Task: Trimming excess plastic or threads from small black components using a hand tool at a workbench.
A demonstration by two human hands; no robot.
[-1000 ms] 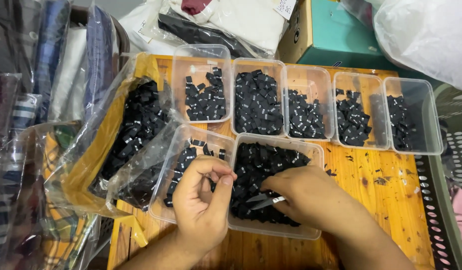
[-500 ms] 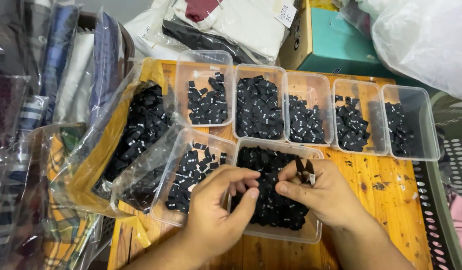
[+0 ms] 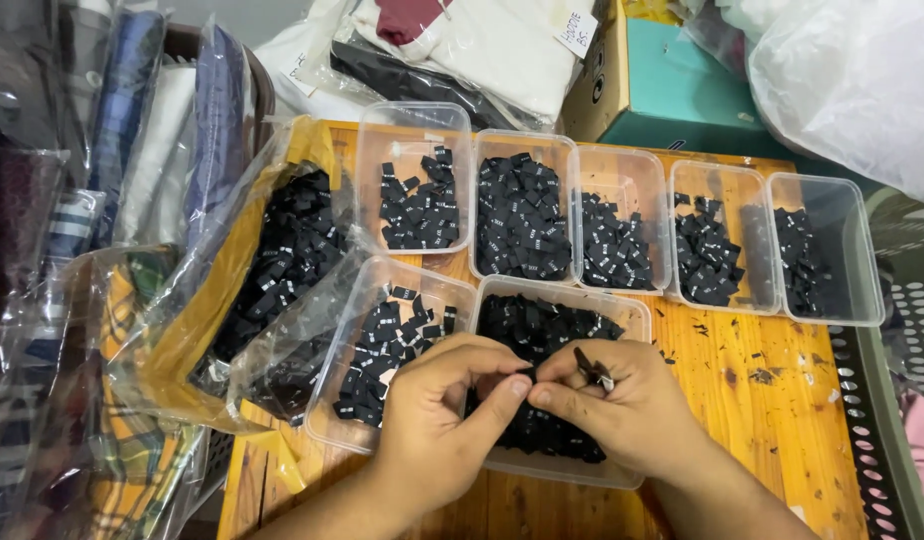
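My left hand (image 3: 437,420) and my right hand (image 3: 622,405) meet over a clear plastic tub (image 3: 637,315) full of small black fabric labels (image 3: 542,325). Both hands pinch one black label (image 3: 525,374) between thumb and fingertips. My right hand also grips small dark snips (image 3: 594,368), whose tips stick out above the fingers. To the left of this tub sits a second clear tub (image 3: 367,275) with fewer black labels in it.
A row of several clear tubs (image 3: 862,250) holding black labels lines the far side of the wooden table (image 3: 762,400). An open plastic bag (image 3: 282,250) of labels lies at left among bagged clothes. A teal box (image 3: 682,100) and a white bag stand behind.
My hands have come closer together and lifted slightly above the near tub, both pinching one label now. The view has shifted a little.
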